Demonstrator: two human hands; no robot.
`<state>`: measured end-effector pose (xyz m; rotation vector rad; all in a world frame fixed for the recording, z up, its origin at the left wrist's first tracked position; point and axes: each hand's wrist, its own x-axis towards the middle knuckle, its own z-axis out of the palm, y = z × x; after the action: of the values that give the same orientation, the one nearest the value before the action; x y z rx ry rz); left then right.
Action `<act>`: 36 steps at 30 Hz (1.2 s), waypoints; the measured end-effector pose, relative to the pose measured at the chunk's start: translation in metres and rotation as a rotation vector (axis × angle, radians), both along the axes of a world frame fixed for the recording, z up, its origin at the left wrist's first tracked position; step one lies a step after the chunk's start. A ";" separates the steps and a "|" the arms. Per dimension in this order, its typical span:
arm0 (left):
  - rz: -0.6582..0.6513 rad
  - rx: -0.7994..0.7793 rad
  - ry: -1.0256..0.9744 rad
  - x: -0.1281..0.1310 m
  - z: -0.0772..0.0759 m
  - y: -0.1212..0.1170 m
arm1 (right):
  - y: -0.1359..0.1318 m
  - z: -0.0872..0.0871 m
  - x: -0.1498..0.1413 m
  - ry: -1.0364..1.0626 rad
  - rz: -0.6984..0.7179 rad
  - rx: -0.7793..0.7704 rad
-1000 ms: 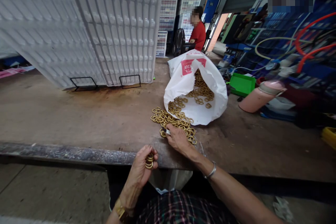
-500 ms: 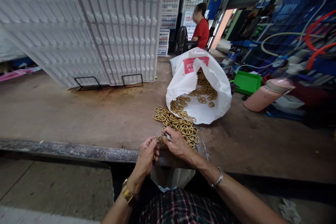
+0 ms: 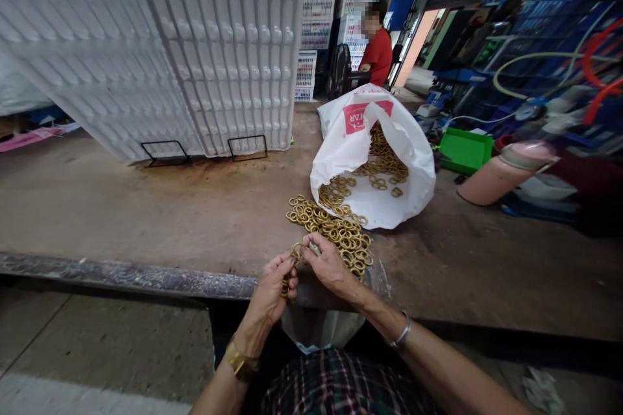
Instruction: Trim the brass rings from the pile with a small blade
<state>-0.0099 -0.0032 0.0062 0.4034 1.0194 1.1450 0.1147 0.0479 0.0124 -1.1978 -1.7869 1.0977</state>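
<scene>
My left hand (image 3: 271, 284) is closed near the table's front edge, pinching a brass-coloured ring (image 3: 296, 247) upright at its fingertips. More rings (image 3: 285, 288) show under its curled fingers. Close on the right, my right hand (image 3: 334, 270) is closed around a small metal tool (image 3: 315, 248), whose kind I cannot make out. Its fingertips are beside the pinched ring; whether they touch it is unclear. Just beyond both hands lies a pile of similar rings (image 3: 335, 229), spilling from the mouth of a white plastic bag (image 3: 394, 211) that lies on its side with more rings inside.
Tall ribbed translucent plastic sheets (image 3: 228, 71) stand in black wire holders (image 3: 248, 148) at the back left of the wooden table (image 3: 121, 207). To the right are a green tray (image 3: 466, 150) and a pink bottle (image 3: 506, 175). A person in red (image 3: 377, 55) sits beyond the table.
The ring between my hands now stands up more visibly at the left fingertips. My right fingertips and the tool have tilted slightly. The whole view has shifted a little.
</scene>
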 end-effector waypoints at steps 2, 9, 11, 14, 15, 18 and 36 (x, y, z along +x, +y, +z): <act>0.065 0.028 0.068 0.001 -0.002 0.000 | 0.000 -0.003 0.002 -0.013 0.009 0.014; 0.129 0.149 0.528 0.002 -0.008 -0.003 | 0.003 -0.005 0.013 -0.111 0.034 0.023; 0.133 0.210 0.647 0.003 -0.006 -0.004 | 0.003 0.000 0.013 -0.083 0.011 0.033; 0.139 0.337 0.774 0.005 -0.002 -0.006 | 0.002 0.006 0.008 -0.078 0.090 0.054; 0.142 0.369 0.794 0.005 -0.001 -0.006 | 0.001 0.006 0.006 -0.093 0.135 0.049; 0.124 0.359 0.772 0.005 -0.001 -0.007 | 0.000 0.002 0.000 -0.121 0.183 -0.011; -0.003 0.165 0.344 0.006 -0.008 -0.012 | -0.004 -0.001 -0.005 -0.033 0.149 -0.113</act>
<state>-0.0043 -0.0148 -0.0020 0.7525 1.2232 1.1851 0.1093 0.0435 0.0118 -1.1694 -1.8861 1.2859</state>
